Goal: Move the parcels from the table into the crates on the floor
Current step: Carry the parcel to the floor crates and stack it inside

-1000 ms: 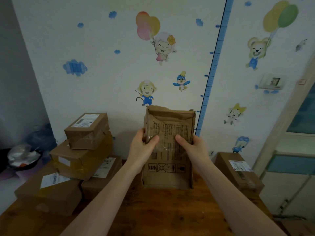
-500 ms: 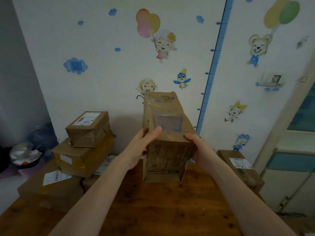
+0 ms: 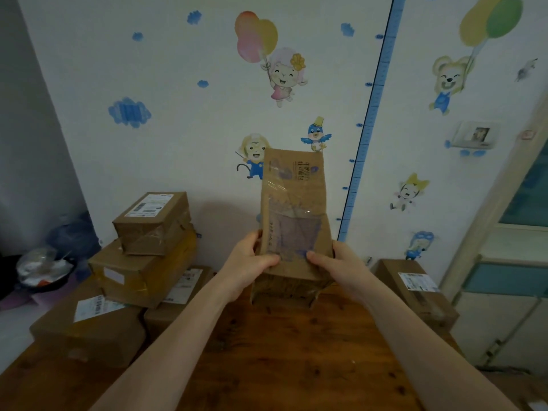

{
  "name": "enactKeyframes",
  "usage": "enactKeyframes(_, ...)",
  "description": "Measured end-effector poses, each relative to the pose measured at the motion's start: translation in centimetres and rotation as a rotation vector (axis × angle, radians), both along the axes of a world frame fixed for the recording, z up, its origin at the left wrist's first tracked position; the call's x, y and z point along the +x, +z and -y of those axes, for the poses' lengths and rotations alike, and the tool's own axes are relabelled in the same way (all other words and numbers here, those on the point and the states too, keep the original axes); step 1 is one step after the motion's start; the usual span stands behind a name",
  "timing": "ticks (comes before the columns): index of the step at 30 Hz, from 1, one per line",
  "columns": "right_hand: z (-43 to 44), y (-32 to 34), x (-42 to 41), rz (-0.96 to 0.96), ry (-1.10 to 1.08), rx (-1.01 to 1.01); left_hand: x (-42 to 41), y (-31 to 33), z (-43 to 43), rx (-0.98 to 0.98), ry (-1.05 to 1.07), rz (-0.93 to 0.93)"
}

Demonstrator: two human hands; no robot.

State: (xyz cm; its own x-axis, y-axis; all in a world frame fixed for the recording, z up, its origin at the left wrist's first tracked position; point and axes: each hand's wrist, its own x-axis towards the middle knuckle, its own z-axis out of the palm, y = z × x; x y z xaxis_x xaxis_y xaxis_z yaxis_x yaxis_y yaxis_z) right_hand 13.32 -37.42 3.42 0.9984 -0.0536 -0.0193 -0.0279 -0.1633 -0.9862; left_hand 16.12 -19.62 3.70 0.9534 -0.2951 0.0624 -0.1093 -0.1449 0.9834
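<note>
The parcel (image 3: 295, 203), a long brown cardboard box with clear tape and printed characters on its upper face, is held between both hands over the far middle of the wooden worktop (image 3: 281, 357). It is tilted so that its far end points up toward the wall, and I cannot tell whether its near end touches the wood. The left hand (image 3: 247, 264) grips its left side with the thumb curled over the top face, and the right hand (image 3: 338, 266) grips the right side the same way. At the worktop's left rear, a small labelled box (image 3: 152, 223) sits on a wider taped box (image 3: 139, 272), which rests on two lower boxes (image 3: 89, 330). Well apart, at the right rear edge, lies another labelled box (image 3: 415, 292). Cartoon stickers and a blue height ruler (image 3: 370, 114) mark the wall behind.
</note>
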Motion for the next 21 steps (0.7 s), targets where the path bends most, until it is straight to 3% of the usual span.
enactKeyframes(6, 0.4, -0.3, -0.1, 0.074, -0.02, 0.028, 0.2, 0.1, 0.0, -0.01, 0.087, 0.054)
enactKeyframes(9, -0.4, -0.5, 0.2, 0.156, -0.038, -0.06, -0.1, -0.6, 0.2, 0.029, 0.112, 0.127)
enactKeyframes(12, -0.6, -0.7, 0.1, 0.148, -0.068, 0.011, 0.0, -0.3, 0.2, 0.038, 0.103, 0.148)
enactKeyframes(21, -1.0, 0.2, 1.2, 0.153, -0.1, 0.084, 0.0, -0.6, 0.0, -0.108, 0.106, 0.111)
